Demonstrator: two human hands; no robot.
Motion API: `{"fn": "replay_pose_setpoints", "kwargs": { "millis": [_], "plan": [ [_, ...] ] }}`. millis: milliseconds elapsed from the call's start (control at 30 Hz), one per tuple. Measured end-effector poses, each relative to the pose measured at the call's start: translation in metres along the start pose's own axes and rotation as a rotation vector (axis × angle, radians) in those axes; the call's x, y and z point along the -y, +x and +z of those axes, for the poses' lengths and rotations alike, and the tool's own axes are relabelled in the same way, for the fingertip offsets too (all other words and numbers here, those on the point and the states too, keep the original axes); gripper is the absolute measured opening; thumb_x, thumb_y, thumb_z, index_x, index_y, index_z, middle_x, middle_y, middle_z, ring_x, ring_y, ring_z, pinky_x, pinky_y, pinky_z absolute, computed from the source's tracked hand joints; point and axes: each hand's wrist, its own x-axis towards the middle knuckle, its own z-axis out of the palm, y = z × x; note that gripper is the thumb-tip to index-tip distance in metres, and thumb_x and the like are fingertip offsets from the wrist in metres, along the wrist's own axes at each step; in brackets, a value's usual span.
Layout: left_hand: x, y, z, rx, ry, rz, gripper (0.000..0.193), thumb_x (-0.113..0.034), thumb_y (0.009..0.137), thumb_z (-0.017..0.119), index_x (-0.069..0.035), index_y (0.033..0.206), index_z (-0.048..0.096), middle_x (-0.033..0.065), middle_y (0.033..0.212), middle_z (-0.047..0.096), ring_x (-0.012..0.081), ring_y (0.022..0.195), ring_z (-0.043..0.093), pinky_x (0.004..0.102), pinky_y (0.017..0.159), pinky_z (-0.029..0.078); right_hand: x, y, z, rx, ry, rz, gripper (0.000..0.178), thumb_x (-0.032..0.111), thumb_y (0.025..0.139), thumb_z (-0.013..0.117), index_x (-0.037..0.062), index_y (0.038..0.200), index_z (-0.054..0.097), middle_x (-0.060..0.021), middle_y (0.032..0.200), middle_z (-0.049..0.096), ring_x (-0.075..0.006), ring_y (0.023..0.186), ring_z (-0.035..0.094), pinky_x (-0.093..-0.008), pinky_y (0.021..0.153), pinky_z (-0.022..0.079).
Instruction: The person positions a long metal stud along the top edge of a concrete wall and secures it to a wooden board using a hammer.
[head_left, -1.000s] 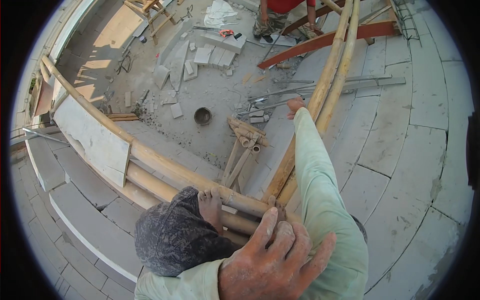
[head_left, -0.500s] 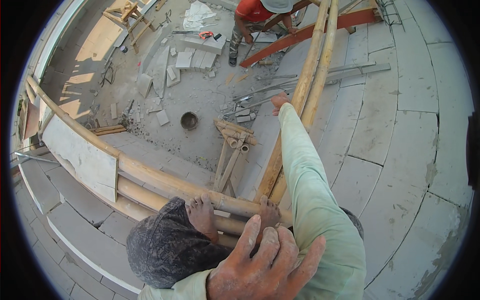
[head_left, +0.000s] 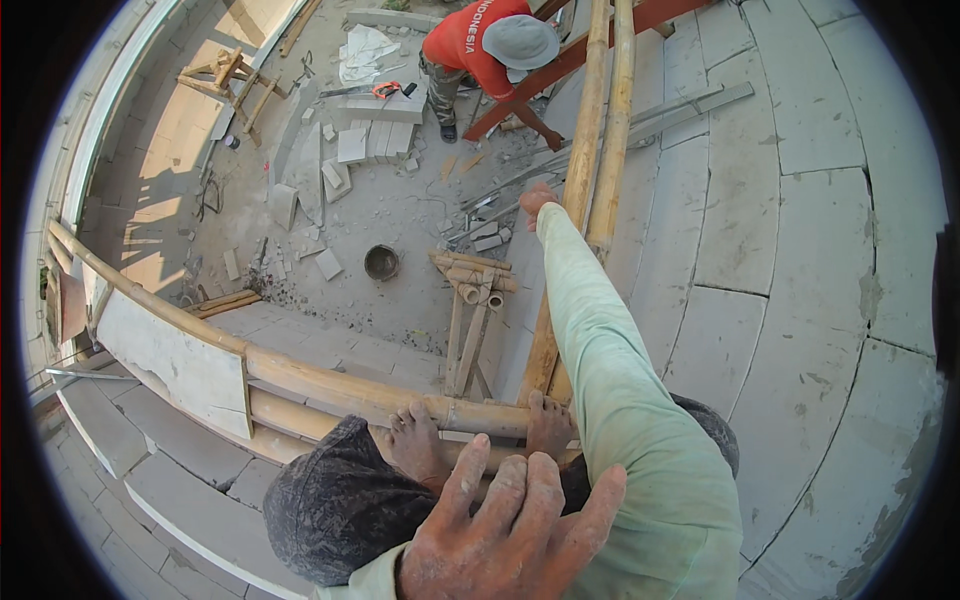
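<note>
My left hand (head_left: 500,535) is in front of me at the lower edge, its dusty fingers spread and the back of it showing. Nothing shows in its grasp. My right arm, in a pale green sleeve, stretches out beside a pair of bamboo poles (head_left: 590,150). At its end my right hand (head_left: 538,203) has its fingers curled, just left of the poles; whether anything is in them is hidden. My bare feet (head_left: 547,425) rest on horizontal bamboo poles (head_left: 330,382) below me.
Below, a co-worker in red (head_left: 468,45) bends over a reddish beam (head_left: 560,68). A bucket (head_left: 381,262), pale blocks (head_left: 378,140), a handsaw (head_left: 385,90) and metal bars (head_left: 690,105) lie about. A block wall (head_left: 820,250) rises at right; a bamboo trestle (head_left: 470,300) stands below.
The view has shifted a little, showing more of the co-worker, who bends lower with an arm reaching past the beam. My right hand stays stretched out; my left stays spread.
</note>
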Motion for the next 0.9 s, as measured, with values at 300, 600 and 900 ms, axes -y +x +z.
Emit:
{"fn": "replay_pose_setpoints", "kwargs": {
  "millis": [300,600,900],
  "plan": [
    [0.005,-0.007,0.019,-0.243,0.192,0.121,0.038,-0.019,0.073,0.054,-0.008,0.109,0.057,0.0125,0.084,0.051,0.0249,0.082,0.053,0.0440,0.088,0.045,-0.011,-0.004,-0.002,0.024,0.074,0.030,0.040,0.021,0.081,0.051,0.0096,0.119,0.046,-0.0160,0.099,0.058,-0.0258,0.057,0.061,-0.0347,0.043,0.050],
    [0.003,-0.007,0.002,0.072,0.192,0.052,0.034,-0.021,0.085,0.056,-0.013,0.118,0.057,0.0079,0.084,0.056,0.0174,0.076,0.059,0.0431,0.080,0.050,-0.023,0.009,0.005,0.008,0.113,-0.022,0.045,0.026,0.083,0.051,0.0087,0.122,0.040,-0.0170,0.102,0.056,-0.0265,0.062,0.063,-0.0351,0.046,0.053],
    [0.000,-0.004,0.017,-0.281,0.162,0.046,0.031,-0.016,0.067,0.059,-0.011,0.098,0.058,0.0061,0.074,0.048,0.0204,0.075,0.051,0.0384,0.084,0.048,0.015,-0.003,0.001,0.141,0.676,-0.057,0.071,0.045,0.090,0.046,0.0006,0.139,0.020,-0.0308,0.126,0.041,-0.0397,0.098,0.057,-0.0430,0.069,0.056]
  ]
}}
